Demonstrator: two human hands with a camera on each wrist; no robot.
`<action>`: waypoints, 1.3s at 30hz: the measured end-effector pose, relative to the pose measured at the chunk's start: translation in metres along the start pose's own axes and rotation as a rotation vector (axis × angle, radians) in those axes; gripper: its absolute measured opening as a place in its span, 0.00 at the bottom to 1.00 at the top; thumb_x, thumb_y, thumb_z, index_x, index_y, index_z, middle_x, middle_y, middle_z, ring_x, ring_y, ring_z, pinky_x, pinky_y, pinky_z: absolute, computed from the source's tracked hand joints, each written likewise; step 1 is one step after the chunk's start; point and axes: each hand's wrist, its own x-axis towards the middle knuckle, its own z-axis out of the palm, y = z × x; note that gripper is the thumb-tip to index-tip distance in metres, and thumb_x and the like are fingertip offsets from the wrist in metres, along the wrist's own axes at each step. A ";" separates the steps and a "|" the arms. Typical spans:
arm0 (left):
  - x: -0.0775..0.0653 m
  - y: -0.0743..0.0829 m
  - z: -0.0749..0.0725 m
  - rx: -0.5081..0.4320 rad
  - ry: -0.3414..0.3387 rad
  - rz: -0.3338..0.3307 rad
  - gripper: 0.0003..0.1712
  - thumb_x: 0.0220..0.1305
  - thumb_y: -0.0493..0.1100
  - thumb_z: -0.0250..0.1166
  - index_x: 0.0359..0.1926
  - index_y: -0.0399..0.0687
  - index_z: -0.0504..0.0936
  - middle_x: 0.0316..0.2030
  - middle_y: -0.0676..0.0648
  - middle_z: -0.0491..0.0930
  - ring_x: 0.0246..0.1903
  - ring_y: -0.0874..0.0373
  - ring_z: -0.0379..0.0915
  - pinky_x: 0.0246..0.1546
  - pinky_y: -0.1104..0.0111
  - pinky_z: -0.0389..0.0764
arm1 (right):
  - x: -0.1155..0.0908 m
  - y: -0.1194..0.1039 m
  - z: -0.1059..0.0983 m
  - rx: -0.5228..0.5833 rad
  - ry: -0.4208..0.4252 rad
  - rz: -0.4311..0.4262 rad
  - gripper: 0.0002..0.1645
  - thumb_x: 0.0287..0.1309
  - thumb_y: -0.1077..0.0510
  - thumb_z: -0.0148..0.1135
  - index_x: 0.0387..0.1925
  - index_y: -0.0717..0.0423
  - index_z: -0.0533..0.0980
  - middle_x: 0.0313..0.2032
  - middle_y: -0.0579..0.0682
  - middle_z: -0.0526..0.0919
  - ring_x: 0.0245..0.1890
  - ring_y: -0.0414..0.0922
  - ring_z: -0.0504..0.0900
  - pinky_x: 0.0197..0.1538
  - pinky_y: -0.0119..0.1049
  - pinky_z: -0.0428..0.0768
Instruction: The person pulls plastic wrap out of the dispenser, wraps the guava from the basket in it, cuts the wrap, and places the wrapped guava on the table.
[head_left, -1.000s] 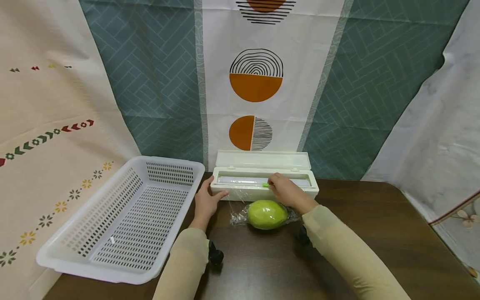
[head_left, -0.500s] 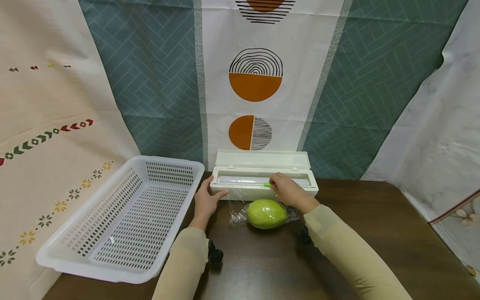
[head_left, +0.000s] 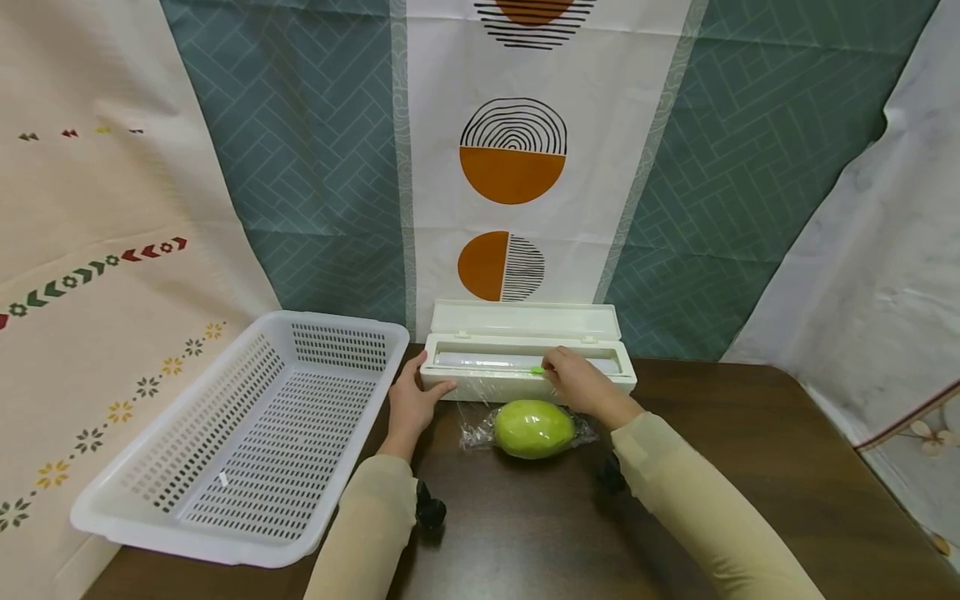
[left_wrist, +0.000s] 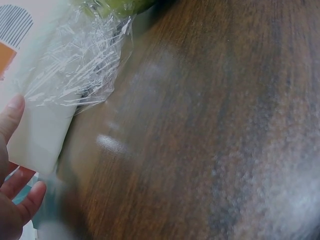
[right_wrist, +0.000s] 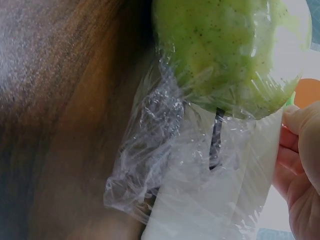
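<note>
A white cling film dispenser (head_left: 495,388) stands at the back of the table with its lid (head_left: 525,319) raised and a film roll (head_left: 480,360) inside. My left hand (head_left: 409,402) holds its left end, thumb on the front face and fingers round the side. With my right hand (head_left: 576,382) I pinch a small green slider cutter (head_left: 537,370) on the front rim; the fingertips partly hide it. Just before the box lies a speckled green fruit (head_left: 534,430), mango-like, wrapped in clear film (right_wrist: 150,145). Some film (left_wrist: 75,65) stretches from it up to the box front.
At left stands a white perforated plastic basket (head_left: 300,550), its near end by my left forearm. The dark wooden table (head_left: 525,533) ends at the right in a rounded corner. Patterned cloths (head_left: 330,167) hang close behind and at both sides.
My right hand and the green slider cutter have shifted slightly to the right along the rim. The left hand, dispenser and wrapped fruit stay in place.
</note>
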 end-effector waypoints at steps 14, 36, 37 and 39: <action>-0.001 -0.002 0.001 0.007 -0.009 -0.003 0.44 0.52 0.47 0.72 0.69 0.50 0.62 0.61 0.40 0.71 0.60 0.47 0.68 0.56 0.53 0.72 | 0.001 -0.012 0.005 0.116 0.064 0.222 0.21 0.61 0.48 0.60 0.41 0.63 0.76 0.41 0.59 0.78 0.42 0.53 0.79 0.45 0.46 0.79; 0.001 -0.002 0.001 0.019 0.000 0.000 0.44 0.52 0.47 0.72 0.69 0.50 0.62 0.61 0.40 0.72 0.59 0.48 0.69 0.55 0.54 0.73 | 0.005 -0.020 0.011 0.118 0.175 0.361 0.20 0.57 0.47 0.64 0.35 0.63 0.78 0.38 0.58 0.80 0.30 0.47 0.77 0.38 0.43 0.78; 0.001 -0.002 0.001 0.019 0.001 0.003 0.44 0.52 0.47 0.72 0.69 0.50 0.63 0.60 0.40 0.72 0.59 0.48 0.69 0.55 0.54 0.73 | 0.005 -0.020 0.012 0.121 0.176 0.362 0.20 0.57 0.47 0.64 0.35 0.63 0.78 0.38 0.58 0.80 0.30 0.48 0.77 0.38 0.44 0.78; 0.001 -0.002 0.001 0.016 -0.002 0.007 0.44 0.52 0.47 0.72 0.69 0.50 0.63 0.60 0.40 0.72 0.58 0.47 0.69 0.55 0.54 0.73 | 0.004 -0.019 0.012 0.121 0.184 0.366 0.20 0.57 0.47 0.64 0.35 0.63 0.78 0.38 0.58 0.80 0.32 0.49 0.78 0.39 0.44 0.78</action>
